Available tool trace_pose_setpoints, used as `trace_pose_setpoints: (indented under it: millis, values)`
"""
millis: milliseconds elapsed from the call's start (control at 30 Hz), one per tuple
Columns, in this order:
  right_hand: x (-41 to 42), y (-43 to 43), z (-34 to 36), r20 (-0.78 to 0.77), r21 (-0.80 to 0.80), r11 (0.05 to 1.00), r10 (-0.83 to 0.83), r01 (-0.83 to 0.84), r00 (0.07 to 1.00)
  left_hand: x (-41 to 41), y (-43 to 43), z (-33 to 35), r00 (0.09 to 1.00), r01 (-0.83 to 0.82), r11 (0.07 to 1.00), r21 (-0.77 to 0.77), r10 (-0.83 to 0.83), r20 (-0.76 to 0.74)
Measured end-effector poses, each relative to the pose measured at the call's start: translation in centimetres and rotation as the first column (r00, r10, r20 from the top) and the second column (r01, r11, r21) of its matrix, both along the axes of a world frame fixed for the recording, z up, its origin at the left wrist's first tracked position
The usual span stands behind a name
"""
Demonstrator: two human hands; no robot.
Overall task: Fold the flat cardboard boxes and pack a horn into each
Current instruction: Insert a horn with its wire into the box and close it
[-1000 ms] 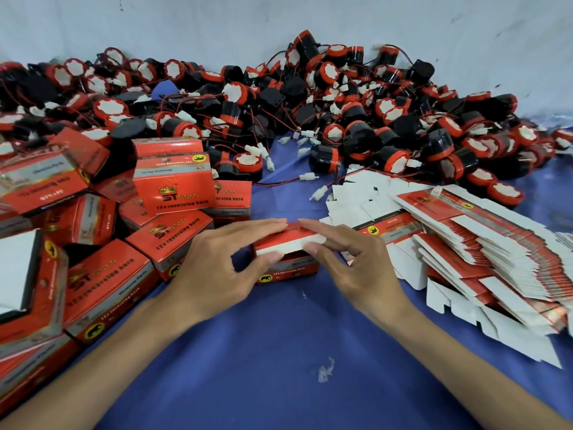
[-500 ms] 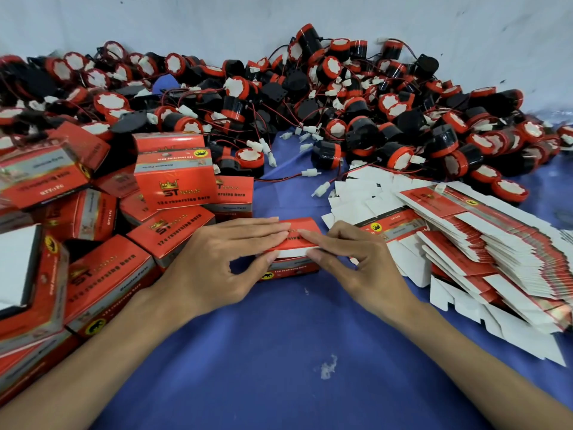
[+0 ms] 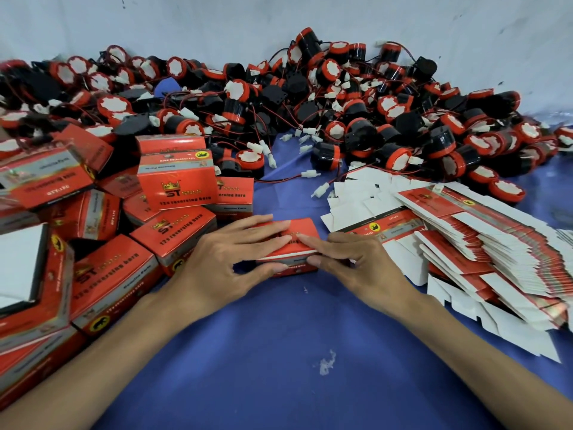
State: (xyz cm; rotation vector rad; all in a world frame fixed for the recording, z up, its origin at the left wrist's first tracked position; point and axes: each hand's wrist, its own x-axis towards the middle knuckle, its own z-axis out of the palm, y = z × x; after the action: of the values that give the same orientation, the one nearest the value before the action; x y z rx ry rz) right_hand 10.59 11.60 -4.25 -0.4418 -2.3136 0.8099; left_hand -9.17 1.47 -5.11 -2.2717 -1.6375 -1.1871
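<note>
Both hands are on one small red box (image 3: 302, 232) at the middle of the bench (image 3: 279, 352), which is covered in blue. The left hand (image 3: 223, 265) lays straight fingers flat across the lid, its thumb set against the front face. The right hand (image 3: 359, 268) mirrors it, with fingertips on the lid meeting the left's and its thumb on the front edge. Neither grip curls round the box: fingers are spread and pressing down. The lid sits low, with a thin white strip showing along its front edge. What's inside can't be seen.

To the left, just beside the left hand, packed boxes (image 3: 176, 187) are heaped up, red with gold print, some upright and some tipped. To the right, flat boxes (image 3: 480, 243) lie in a fanned stack, white flaps sticking out, close by the right hand. Across the back, a big tangle of horns (image 3: 341, 119), black with red caps, wires and white plugs, runs along the pale wall (image 3: 217, 23).
</note>
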Motion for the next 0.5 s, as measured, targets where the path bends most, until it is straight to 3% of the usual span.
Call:
trace_pose_setpoints:
  millis: [100,233,433,500]
  values:
    - [0.5,0.5,-0.4,0.070,-0.099,0.995,0.018,-0.011,0.997,0.0,0.1,0.2,1.000,-0.017,1.000,-0.023,0.017,-0.013]
    - [1.0,-0.1,-0.7,0.144,0.218,0.975,-0.076,0.043,0.987,0.7,0.0,0.2,0.999,-0.045,0.998,-0.046,0.043,-0.031]
    - [1.2,0.0,-0.1,0.222,0.254,0.966,-0.098,0.040,0.970,1.3,-0.1,0.3,0.994,-0.074,0.997,0.003,0.074,-0.085]
    - [1.3,-0.3,0.9,0.190,0.361,0.931,-0.125,0.049,0.974,1.1,-0.2,0.3,0.990,-0.069,0.997,0.024,0.071,-0.121]
